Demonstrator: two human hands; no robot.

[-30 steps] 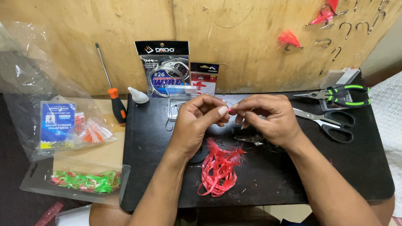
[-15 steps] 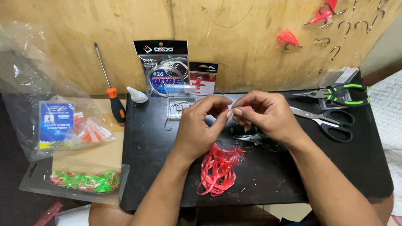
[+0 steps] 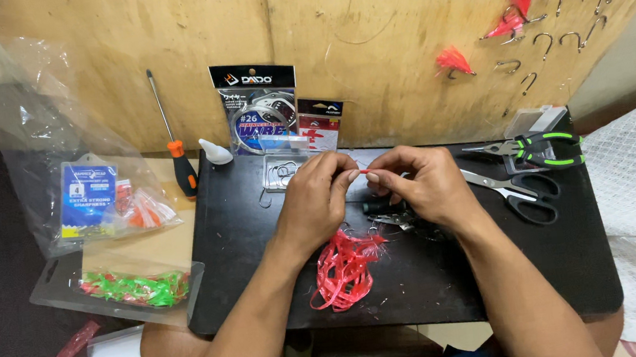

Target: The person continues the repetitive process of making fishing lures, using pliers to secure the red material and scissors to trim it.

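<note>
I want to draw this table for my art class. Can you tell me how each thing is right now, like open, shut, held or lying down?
left hand: fingers pinching a small red piece.
right hand: fingers pinching the same piece.
small red piece: held between both hands, above the board.
red strips: loose pile lying on the black board.
scissors: lying flat, blades shut.
pliers: lying down, untouched.
screwdriver: leaning on the wooden wall.
green strips pack: lying flat.

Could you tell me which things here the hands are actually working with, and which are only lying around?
In hand:
left hand and right hand, both pinching a small red piece
red strands just below them

Lying about:
pliers
scissors
screwdriver
wire packet
green strand pack
hooks on the board
</note>
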